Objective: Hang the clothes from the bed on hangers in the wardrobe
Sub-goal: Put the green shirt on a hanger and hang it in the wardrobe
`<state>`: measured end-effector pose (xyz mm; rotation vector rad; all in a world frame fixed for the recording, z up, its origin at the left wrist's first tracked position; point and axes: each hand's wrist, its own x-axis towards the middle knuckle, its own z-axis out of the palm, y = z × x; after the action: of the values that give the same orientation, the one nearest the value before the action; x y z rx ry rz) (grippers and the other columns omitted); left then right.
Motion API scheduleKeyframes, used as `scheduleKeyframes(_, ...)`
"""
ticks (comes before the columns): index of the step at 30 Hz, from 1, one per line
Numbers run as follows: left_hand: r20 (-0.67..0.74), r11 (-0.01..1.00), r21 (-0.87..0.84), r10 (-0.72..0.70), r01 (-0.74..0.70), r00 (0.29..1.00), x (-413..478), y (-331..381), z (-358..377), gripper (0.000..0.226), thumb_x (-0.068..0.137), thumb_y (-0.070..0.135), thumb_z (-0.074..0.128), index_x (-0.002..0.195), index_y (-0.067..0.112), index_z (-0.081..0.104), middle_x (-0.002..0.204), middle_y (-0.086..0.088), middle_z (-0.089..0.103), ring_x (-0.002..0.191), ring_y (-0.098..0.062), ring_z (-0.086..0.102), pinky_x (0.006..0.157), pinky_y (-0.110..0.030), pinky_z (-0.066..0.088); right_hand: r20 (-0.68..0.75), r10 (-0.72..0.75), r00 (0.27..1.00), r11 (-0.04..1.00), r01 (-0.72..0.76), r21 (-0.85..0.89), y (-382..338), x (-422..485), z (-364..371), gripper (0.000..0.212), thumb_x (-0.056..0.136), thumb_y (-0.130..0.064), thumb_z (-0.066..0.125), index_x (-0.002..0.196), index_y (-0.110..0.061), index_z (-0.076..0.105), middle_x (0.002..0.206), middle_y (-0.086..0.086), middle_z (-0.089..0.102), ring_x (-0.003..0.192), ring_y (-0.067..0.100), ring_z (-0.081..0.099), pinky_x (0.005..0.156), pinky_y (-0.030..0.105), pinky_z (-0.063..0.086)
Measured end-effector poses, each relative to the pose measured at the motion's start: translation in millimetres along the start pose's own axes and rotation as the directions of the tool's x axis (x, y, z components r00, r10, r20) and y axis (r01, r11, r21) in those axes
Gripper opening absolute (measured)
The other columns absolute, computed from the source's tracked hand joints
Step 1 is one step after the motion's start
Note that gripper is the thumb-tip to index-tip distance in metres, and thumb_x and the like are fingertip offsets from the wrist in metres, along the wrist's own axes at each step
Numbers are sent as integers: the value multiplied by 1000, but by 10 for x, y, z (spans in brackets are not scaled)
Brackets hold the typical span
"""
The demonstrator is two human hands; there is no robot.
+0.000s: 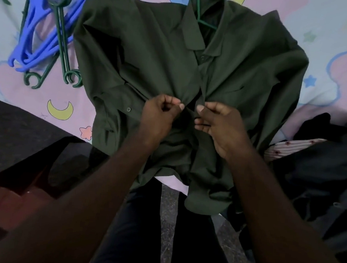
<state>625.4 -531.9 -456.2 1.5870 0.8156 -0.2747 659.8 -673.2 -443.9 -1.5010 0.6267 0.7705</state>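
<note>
Both hands meet on the front of the green shirt (144, 46): left hand (161, 116) pinches one placket edge, right hand (216, 126) the other, apparently fastening a button. Beyond them it lies on the bed (332, 29), hanger (206, 24) already in its collar. Next comes lifting it by that hanger.

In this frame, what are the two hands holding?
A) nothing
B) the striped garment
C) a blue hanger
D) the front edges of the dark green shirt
D: the left hand and the right hand each pinch a front edge of the dark green shirt where the two edges meet.
</note>
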Motion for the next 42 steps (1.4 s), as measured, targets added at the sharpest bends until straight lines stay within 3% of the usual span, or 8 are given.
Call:
scheduleKeyframes(5,-19,997,-74,-17,15,1000,-37,76,1,11,87,7,70,83,13,62,74,-7,61,69,-14,56,69,-26,50,-47,9,999,932,-25,-361,75,-12,34,17,94,-15,62,77,-15,60,70,6,60,61,14,55,50,22,45)
scheduleKeyframes(7,-16,998,-58,15,-16,1000,-53,112,1,8,87,5,69,85,10,63,73,-6,61,69,-12,56,68,-22,49,-28,-5,1000,915,-6,-404,57,1,33,18,94,-18,61,78,-10,62,66,7,60,61,16,55,49,23,44)
scheduleKeyframes(14,104,999,-39,-21,25,994,-48,72,14,10,91,7,65,84,13,66,80,-8,68,76,-13,62,74,-24,53,81,-130,988,953,147,-263,-32,16,121,17,91,-15,66,88,1,66,69,9,59,59,9,54,52,21,49)
scheduleKeyframes(22,123,992,-122,-21,36,992,-78,194,-32,14,94,3,59,86,12,66,79,-1,68,74,-5,63,72,-16,52,131,-200,971,953,224,-203,-44,-7,122,11,91,-3,62,81,-8,65,71,5,62,62,5,58,57,19,50)
scheduleKeyframes(29,-8,998,59,18,-17,1000,-26,220,22,8,94,10,62,94,5,69,83,-3,69,78,-8,63,75,-18,52,93,-269,959,950,280,-137,-64,-41,121,14,94,-6,58,86,-13,68,75,0,66,67,6,60,60,22,50)
scheduleKeyframes(32,18,993,107,47,-49,999,-58,269,33,12,93,12,62,97,3,70,89,-10,71,82,-13,65,76,-21,53,84,-310,947,929,320,-184,-71,-30,126,16,93,-8,59,84,-19,67,72,-6,67,65,4,60,60,20,49)
scheduleKeyframes(38,48,998,53,25,-27,999,-50,284,-6,10,92,9,64,97,2,69,96,-21,71,84,-17,64,85,-33,54,54,-341,939,918,345,-197,-92,22,136,11,91,-7,62,87,-14,68,82,8,72,71,12,64,67,29,56)
scheduleKeyframes(42,60,998,58,25,-29,998,-9,284,-20,7,92,8,64,96,5,69,96,-22,70,82,-15,62,85,-33,54,-1,-311,950,940,308,-146,-79,59,173,7,91,-7,62,89,-7,68,86,15,72,71,14,64,64,25,55)
